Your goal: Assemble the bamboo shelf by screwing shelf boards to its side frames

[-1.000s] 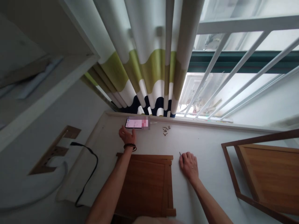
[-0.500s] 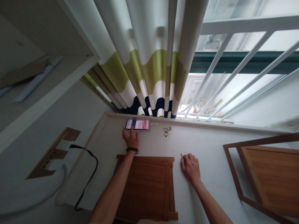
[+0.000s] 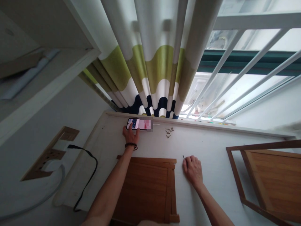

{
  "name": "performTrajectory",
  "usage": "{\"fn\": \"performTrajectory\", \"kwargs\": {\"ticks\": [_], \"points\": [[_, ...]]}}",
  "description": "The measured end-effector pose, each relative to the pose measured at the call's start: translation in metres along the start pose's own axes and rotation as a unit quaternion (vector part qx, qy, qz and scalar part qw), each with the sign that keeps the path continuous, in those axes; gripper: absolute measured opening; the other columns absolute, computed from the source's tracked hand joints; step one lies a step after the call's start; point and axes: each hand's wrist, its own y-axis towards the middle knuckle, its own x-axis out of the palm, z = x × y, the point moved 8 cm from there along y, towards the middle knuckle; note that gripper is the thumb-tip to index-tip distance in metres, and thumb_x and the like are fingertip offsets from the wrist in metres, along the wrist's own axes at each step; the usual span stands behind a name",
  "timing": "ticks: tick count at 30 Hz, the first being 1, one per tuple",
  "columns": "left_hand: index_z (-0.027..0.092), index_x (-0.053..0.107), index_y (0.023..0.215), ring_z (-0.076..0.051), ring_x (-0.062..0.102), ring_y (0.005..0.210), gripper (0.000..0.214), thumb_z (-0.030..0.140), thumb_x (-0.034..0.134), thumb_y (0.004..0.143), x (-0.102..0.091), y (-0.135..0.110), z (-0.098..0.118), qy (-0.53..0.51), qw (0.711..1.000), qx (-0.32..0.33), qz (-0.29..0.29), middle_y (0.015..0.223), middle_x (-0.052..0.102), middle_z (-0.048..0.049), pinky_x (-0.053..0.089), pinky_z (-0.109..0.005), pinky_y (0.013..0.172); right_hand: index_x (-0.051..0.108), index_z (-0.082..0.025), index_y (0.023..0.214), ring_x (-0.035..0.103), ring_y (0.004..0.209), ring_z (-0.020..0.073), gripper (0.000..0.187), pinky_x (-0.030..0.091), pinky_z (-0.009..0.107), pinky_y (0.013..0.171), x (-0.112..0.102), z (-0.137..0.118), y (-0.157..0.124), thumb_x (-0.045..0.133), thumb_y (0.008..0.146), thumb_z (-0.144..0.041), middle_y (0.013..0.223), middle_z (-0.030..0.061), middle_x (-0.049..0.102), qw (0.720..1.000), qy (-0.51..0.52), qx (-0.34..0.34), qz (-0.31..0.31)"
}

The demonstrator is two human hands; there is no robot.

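My left hand (image 3: 130,134) reaches to the far edge of the white table (image 3: 211,147) and touches a lit phone (image 3: 138,124) with an outstretched finger. A dark band sits on that wrist. My right hand (image 3: 193,169) rests on the table with fingers curled, and a thin dark nail (image 3: 183,156) sticks out at its fingertips. A brown wooden panel (image 3: 147,188) lies between my forearms at the near edge.
Several small dark nails (image 3: 168,131) lie loose right of the phone. A wooden frame (image 3: 268,175) leans at the right. A striped curtain (image 3: 152,69) and white window bars (image 3: 246,72) rise behind. A black cable (image 3: 88,169) hangs off the left side.
My left hand moved up from below the phone and its finger now lies on the screen. The right hand has stayed in place.
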Motion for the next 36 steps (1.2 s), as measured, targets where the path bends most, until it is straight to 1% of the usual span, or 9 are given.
{"fn": "performTrajectory", "kwargs": {"ticks": [7, 17, 20, 22, 24, 26, 28, 34, 36], "points": [[0.024, 0.045, 0.124, -0.035, 0.031, 0.118, 0.053, 0.045, 0.051, 0.076, -0.002, 0.011, 0.01, 0.018, 0.999, 0.006, -0.027, 0.125, 0.028, -0.013, 0.033, -0.05, 0.095, 0.052, -0.019, 0.073, 0.041, 0.075, 0.0178, 0.019, 0.026, 0.031, 0.071, -0.001, 0.0, 0.0, 0.039, 0.086, -0.026, 0.075, 0.0046, 0.048, 1.0, -0.004, 0.005, 0.002], [0.024, 0.047, 0.123, -0.038, 0.029, 0.119, 0.055, 0.049, 0.05, 0.075, 0.006, 0.015, 0.004, 0.024, 0.998, -0.028, -0.052, 0.129, 0.021, -0.0134, 0.032, -0.051, 0.095, 0.052, -0.019, 0.074, 0.041, 0.075, 0.018, 0.018, 0.026, 0.031, 0.071, 0.0, 0.001, 0.0, 0.039, 0.086, -0.025, 0.075, 0.0043, 0.048, 1.0, -0.004, 0.007, -0.001], [0.023, 0.042, 0.127, -0.038, 0.026, 0.121, 0.058, 0.048, 0.05, 0.075, 0.003, 0.011, 0.005, 0.038, 0.998, -0.026, -0.033, 0.131, 0.02, -0.0146, 0.03, -0.053, 0.095, 0.052, -0.019, 0.073, 0.041, 0.075, 0.018, 0.018, 0.026, 0.031, 0.07, -0.001, 0.0, 0.001, 0.04, 0.086, -0.025, 0.074, 0.0043, 0.047, 1.0, -0.002, 0.005, 0.004], [0.02, 0.038, 0.129, -0.038, 0.021, 0.124, 0.062, 0.047, 0.052, 0.074, -0.006, 0.004, 0.014, 0.061, 0.998, 0.006, 0.009, 0.134, 0.017, -0.0156, 0.025, -0.055, 0.098, 0.052, -0.019, 0.073, 0.04, 0.075, 0.018, 0.018, 0.026, 0.031, 0.07, -0.002, 0.0, 0.001, 0.039, 0.086, -0.025, 0.074, 0.0043, 0.047, 1.0, -0.001, 0.005, 0.005], [0.02, 0.04, 0.128, -0.036, 0.015, 0.127, 0.06, 0.045, 0.052, 0.075, -0.011, -0.008, 0.033, 0.079, 0.993, 0.08, 0.038, 0.136, 0.012, -0.0146, 0.018, -0.054, 0.102, 0.052, -0.019, 0.073, 0.04, 0.075, 0.018, 0.019, 0.026, 0.031, 0.071, -0.002, 0.0, 0.001, 0.039, 0.086, -0.025, 0.075, 0.0044, 0.047, 1.0, 0.0, 0.007, 0.003], [0.022, 0.047, 0.122, -0.035, 0.014, 0.128, 0.052, 0.044, 0.052, 0.076, -0.009, -0.02, 0.053, 0.077, 0.984, 0.16, 0.026, 0.138, 0.01, -0.0112, 0.013, -0.054, 0.104, 0.052, -0.019, 0.073, 0.04, 0.075, 0.0181, 0.018, 0.026, 0.031, 0.071, -0.001, 0.001, 0.001, 0.039, 0.086, -0.025, 0.075, 0.0046, 0.048, 1.0, -0.001, 0.009, -0.001], [0.024, 0.054, 0.115, -0.035, 0.014, 0.128, 0.043, 0.042, 0.052, 0.076, -0.006, -0.027, 0.064, 0.069, 0.977, 0.2, 0.009, 0.138, 0.011, -0.0084, 0.011, -0.054, 0.104, 0.052, -0.019, 0.074, 0.04, 0.076, 0.0182, 0.019, 0.026, 0.031, 0.071, -0.001, 0.001, 0.001, 0.04, 0.086, -0.025, 0.076, 0.0047, 0.048, 1.0, -0.003, 0.01, -0.005], [0.013, 0.049, 0.117, -0.034, 0.021, 0.125, 0.043, 0.035, 0.045, 0.082, -0.021, -0.025, 0.043, 0.094, 0.985, 0.136, 0.054, 0.132, 0.024, -0.0177, 0.014, -0.054, 0.102, 0.052, -0.019, 0.074, 0.04, 0.076, 0.0181, 0.019, 0.027, 0.031, 0.071, -0.001, 0.0, 0.001, 0.039, 0.086, -0.025, 0.076, 0.0047, 0.048, 1.0, 0.004, 0.01, -0.001], [0.009, 0.046, 0.119, -0.032, 0.027, 0.121, 0.045, 0.033, 0.046, 0.081, -0.024, -0.034, 0.041, 0.084, 0.984, 0.147, 0.057, 0.126, 0.031, -0.0194, 0.019, -0.052, 0.102, 0.053, -0.019, 0.074, 0.04, 0.076, 0.0183, 0.019, 0.026, 0.031, 0.071, -0.001, 0.001, 0.001, 0.039, 0.086, -0.025, 0.076, 0.0047, 0.048, 1.0, 0.006, 0.011, 0.002]]}}
